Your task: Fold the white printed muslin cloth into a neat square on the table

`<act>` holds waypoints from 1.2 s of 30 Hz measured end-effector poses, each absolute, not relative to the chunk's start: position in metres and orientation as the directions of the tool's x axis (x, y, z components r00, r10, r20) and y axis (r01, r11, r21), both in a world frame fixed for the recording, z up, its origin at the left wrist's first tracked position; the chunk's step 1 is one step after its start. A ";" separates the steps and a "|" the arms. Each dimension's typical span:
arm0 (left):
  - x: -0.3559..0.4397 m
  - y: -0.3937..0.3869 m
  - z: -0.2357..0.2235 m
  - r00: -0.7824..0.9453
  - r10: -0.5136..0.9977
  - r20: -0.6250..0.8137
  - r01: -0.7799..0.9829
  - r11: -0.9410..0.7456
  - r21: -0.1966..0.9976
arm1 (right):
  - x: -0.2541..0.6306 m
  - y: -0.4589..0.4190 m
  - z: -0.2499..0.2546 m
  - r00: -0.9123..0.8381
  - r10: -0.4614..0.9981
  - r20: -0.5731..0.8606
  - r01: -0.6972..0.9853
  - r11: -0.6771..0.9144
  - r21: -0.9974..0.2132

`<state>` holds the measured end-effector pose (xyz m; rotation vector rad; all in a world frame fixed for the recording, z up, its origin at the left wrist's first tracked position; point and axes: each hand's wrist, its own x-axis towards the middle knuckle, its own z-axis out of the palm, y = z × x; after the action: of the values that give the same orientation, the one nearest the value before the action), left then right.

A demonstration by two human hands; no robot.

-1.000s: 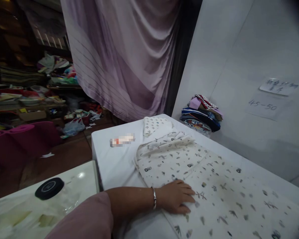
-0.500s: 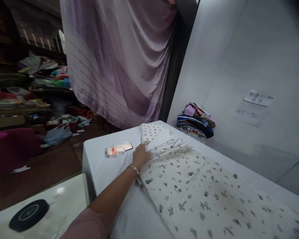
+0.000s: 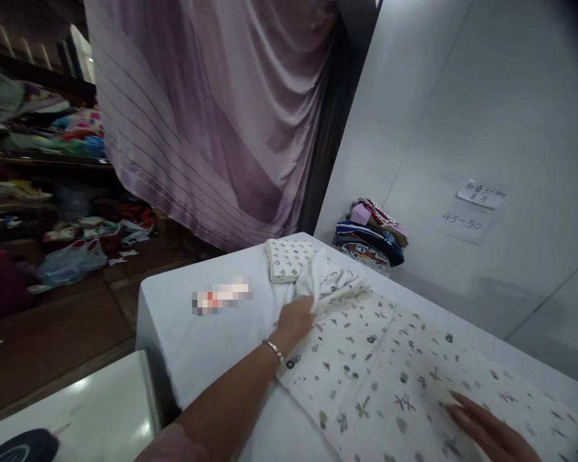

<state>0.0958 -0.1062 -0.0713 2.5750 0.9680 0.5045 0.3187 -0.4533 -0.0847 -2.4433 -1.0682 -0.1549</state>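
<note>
A white cloth with small grey and brown printed motifs point(image 3: 399, 359) is spread over the white-covered table point(image 3: 173, 340). My left hand point(image 3: 293, 321), with a bracelet at the wrist, is closed on the cloth's left edge, where the fabric is bunched and partly lifted. Its fingertips are partly hidden by the fabric. My right hand point(image 3: 491, 430) comes in at the lower right, fingers stretched out over the cloth; whether it touches is unclear. A folded printed cloth point(image 3: 286, 260) lies just beyond my left hand. To the left lies a flat object with a pixelated surface point(image 3: 224, 295).
Against the white wall point(image 3: 462, 115) stands a stack of folded fabrics point(image 3: 370, 237). Purple curtains point(image 3: 212, 128) hang behind the table. A pale surface with a dark round object point(image 3: 22, 446) is at the lower left. Bags and clutter point(image 3: 72, 263) fill the floor beyond.
My left hand has moved right and nearer, pulling up the cloth's edge; the folded cloth is more exposed. My right hand has entered at the lower right. The view has shifted slightly rightward.
</note>
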 end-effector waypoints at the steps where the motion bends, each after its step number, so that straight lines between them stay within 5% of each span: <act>1: 0.098 -0.118 -0.074 0.763 0.613 0.204 0.501 -0.761 0.412 | 0.311 -0.429 -0.083 0.672 0.731 0.117 0.640 -0.494 -0.588; 2: 0.100 -0.128 -0.076 0.822 0.533 0.202 0.435 -0.816 0.381 | 0.301 -0.404 -0.081 0.624 0.781 -0.017 0.492 -0.410 -0.768; 4: 0.102 -0.143 -0.080 0.904 0.378 0.198 0.308 -0.900 0.309 | 0.281 -0.350 -0.076 0.577 0.809 -0.114 0.231 -0.295 -0.927; 11: 0.096 -0.141 -0.083 0.918 0.306 0.252 0.227 -0.927 0.298 | 0.271 -0.228 -0.083 0.679 0.693 -0.242 -0.256 -0.086 -0.963; 15: 0.094 -0.138 -0.084 0.919 0.305 0.250 0.196 -0.903 0.382 | 0.278 -0.202 -0.088 0.599 0.737 -0.314 -0.336 -0.124 -0.934; 19: 0.092 -0.128 -0.081 0.902 0.370 0.224 0.155 -0.760 0.631 | 0.276 -0.187 -0.090 0.508 0.766 -0.394 -0.405 -0.191 -0.894; 25: 0.089 -0.074 -0.080 0.651 0.752 0.104 0.252 -0.344 0.904 | 0.273 -0.182 -0.096 0.458 0.799 -0.389 -0.501 -0.129 -0.856; 31: 0.097 -0.048 -0.088 0.533 0.836 -0.129 0.376 -0.097 0.922 | 0.265 -0.181 -0.092 0.381 0.826 -0.415 -0.569 -0.144 -0.810; 36: 0.120 -0.087 -0.075 0.701 0.709 -0.076 0.263 -0.158 0.952 | 0.255 -0.177 -0.088 0.329 0.884 -0.331 -0.542 -0.110 -0.833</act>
<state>0.1196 -0.0868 -0.0747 1.7325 0.7807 0.4715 0.2555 -0.1771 -0.0882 -1.1355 -0.3903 1.2598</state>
